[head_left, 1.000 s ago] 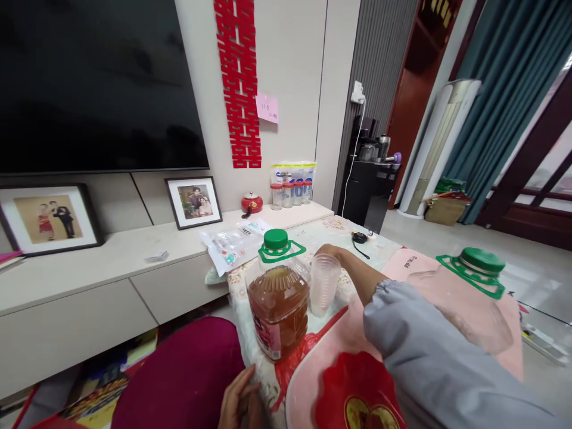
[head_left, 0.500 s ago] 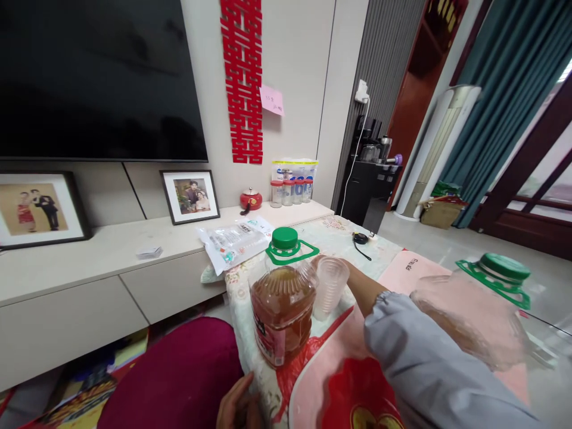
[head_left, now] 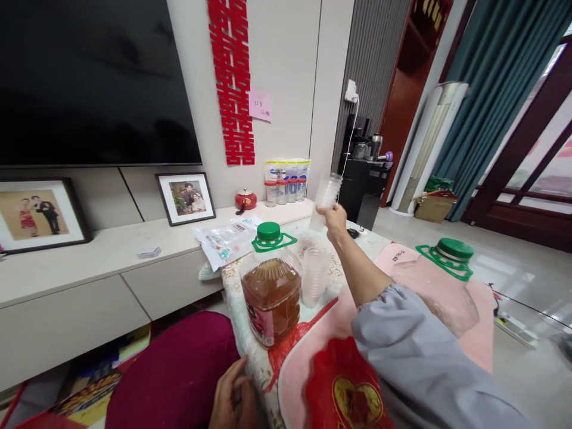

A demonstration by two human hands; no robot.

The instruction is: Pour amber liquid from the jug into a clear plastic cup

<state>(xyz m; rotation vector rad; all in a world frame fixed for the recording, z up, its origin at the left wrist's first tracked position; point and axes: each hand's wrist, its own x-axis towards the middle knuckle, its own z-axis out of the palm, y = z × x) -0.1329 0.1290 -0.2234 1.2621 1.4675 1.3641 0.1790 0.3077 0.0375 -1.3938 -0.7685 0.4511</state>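
Raised over the far part of the table, my right hand (head_left: 335,218) is closed around a stack of clear plastic cups (head_left: 329,186), slightly blurred and tilted. Below it, another stack of clear plastic cups (head_left: 315,275) stands on the table beside a large plastic jug (head_left: 271,298) with a green cap and handle, filled with amber-brown liquid. At the near table edge rests my left hand (head_left: 233,396), fingers loosely extended and nothing visible in them. Close to my right sleeve lies a red scalloped tray (head_left: 322,381) with a gold heart.
A clear jug with a green cap (head_left: 451,292) stands on a pink mat (head_left: 480,333) to the right. A plastic packet (head_left: 226,241) lies at the back left. A maroon stool (head_left: 179,375) adjoins the table. Behind are red-lidded jars (head_left: 286,192) and a framed photo (head_left: 187,199).
My right hand has risen from behind the jug and cups, lifting a cup stack up and away. My left hand stays near the table edge. The view has shifted slightly.
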